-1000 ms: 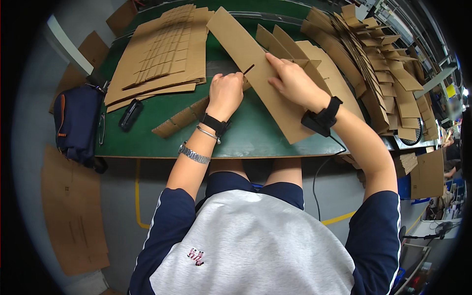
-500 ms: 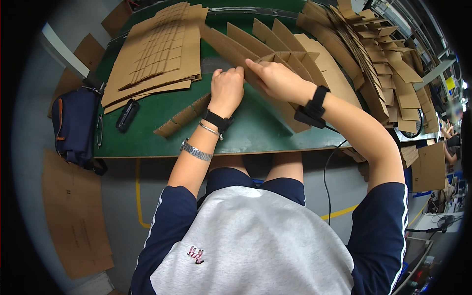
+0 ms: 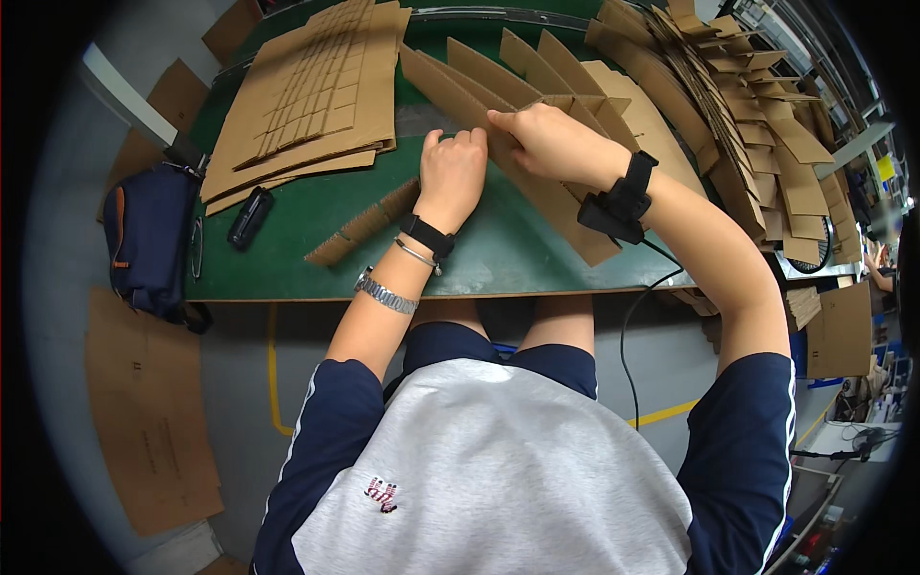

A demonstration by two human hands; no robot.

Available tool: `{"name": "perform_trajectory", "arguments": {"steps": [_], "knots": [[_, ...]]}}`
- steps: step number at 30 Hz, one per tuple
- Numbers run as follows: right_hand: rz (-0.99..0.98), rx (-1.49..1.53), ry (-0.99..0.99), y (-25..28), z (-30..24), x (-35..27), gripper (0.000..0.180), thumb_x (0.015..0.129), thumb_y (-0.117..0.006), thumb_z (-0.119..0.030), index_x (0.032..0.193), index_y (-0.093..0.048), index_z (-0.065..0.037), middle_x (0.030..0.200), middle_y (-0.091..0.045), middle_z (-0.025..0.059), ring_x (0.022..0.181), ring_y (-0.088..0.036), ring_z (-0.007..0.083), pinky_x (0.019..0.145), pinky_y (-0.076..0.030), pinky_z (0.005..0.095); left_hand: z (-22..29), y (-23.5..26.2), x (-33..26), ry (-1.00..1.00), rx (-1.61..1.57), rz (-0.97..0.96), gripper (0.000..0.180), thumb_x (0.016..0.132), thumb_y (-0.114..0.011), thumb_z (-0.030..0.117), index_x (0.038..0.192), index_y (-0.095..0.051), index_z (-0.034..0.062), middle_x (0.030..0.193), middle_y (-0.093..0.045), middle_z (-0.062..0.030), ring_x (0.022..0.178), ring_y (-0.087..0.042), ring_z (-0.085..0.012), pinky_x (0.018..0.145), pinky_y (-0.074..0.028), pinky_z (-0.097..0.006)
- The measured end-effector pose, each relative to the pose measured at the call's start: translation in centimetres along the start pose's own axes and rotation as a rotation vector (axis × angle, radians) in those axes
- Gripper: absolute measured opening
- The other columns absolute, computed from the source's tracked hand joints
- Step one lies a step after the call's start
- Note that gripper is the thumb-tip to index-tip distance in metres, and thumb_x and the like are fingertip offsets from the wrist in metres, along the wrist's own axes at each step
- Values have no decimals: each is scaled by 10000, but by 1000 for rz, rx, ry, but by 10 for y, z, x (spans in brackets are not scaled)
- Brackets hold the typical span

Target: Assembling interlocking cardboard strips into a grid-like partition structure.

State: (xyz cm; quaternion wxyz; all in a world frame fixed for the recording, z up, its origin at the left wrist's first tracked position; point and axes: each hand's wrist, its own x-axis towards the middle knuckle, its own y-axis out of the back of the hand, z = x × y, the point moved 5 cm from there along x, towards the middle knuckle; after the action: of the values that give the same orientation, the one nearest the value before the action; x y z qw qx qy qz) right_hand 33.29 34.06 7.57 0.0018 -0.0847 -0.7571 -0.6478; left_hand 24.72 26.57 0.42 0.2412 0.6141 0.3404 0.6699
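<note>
A partly assembled cardboard divider (image 3: pixel 551 206) stands on the green table, its panels crossing one another and fanning out away from me. My right hand (image 3: pixel 561 144) is closed over the top edge of its near long panel, hiding part of the joints behind. Just left of that panel, my left hand (image 3: pixel 454 177) is closed with its fingers curled around a slotted cardboard strip (image 3: pixel 359 228). The strip slants from the hand toward the table's front left; its far end is hidden by the hand.
Flat slotted cardboard sheets (image 3: pixel 316 105) are stacked at the back left. More assembled dividers (image 3: pixel 757 144) crowd the right side. A black case (image 3: pixel 250 218) and a navy bag (image 3: pixel 153 240) lie at the left. A black cable (image 3: pixel 628 345) hangs from my right wristband past the table's front edge (image 3: pixel 517 295).
My right hand has shifted slightly right along the divider's top edge, with its fingers more curled. My left hand and the strip have moved barely to the right.
</note>
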Motion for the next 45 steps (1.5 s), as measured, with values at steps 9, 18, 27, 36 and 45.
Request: {"name": "perform_trajectory", "arguments": {"steps": [9, 18, 27, 36, 45], "knots": [[60, 53, 36, -8, 13, -3, 463, 750, -602, 5, 1206, -564, 77, 896, -666, 259, 861, -661, 386, 795, -529, 432, -3, 5, -1, 71, -127, -35, 127, 838, -562, 27, 955, -587, 70, 739, -646, -115, 734, -645, -301, 846, -479, -418], [-212, 403, -174, -8, 19, -11, 470, 899, -643, -169, 1337, -536, -37, 775, -682, 134, 665, -670, 189, 626, -549, 328, -14, 3, -7, 93, -133, 10, 185, 835, -617, 68, 1013, -610, 119, 777, -665, -95, 766, -652, -298, 791, -487, -403], [-41, -8, -824, -13, 251, -191, 785, 639, -799, -547, 1046, -643, 106, 1023, -652, 301, 984, -641, 402, 884, -509, 415, -5, 30, 14, 126, -278, 217, 733, 885, -663, 353, 1478, -302, 116, 1418, -419, -192, 1310, -423, -357, 1099, -235, -623], [484, -100, -752, 14, 251, -196, 358, 800, -734, -275, 944, -594, 21, 917, -664, 229, 860, -657, 383, 761, -521, 434, -3, 19, -5, 110, -239, 25, 112, 874, -602, 86, 970, -637, 40, 877, -667, -110, 859, -646, -311, 873, -488, -454], [629, 78, -152, 101, 47, -80, 364, 928, -609, -108, 1249, -464, -15, 848, -677, 201, 775, -674, 332, 669, -514, 369, 7, 3, 21, 151, -330, -5, 123, 814, -627, 34, 900, -541, 17, 863, -639, -175, 812, -647, -378, 700, -537, -443]]}}
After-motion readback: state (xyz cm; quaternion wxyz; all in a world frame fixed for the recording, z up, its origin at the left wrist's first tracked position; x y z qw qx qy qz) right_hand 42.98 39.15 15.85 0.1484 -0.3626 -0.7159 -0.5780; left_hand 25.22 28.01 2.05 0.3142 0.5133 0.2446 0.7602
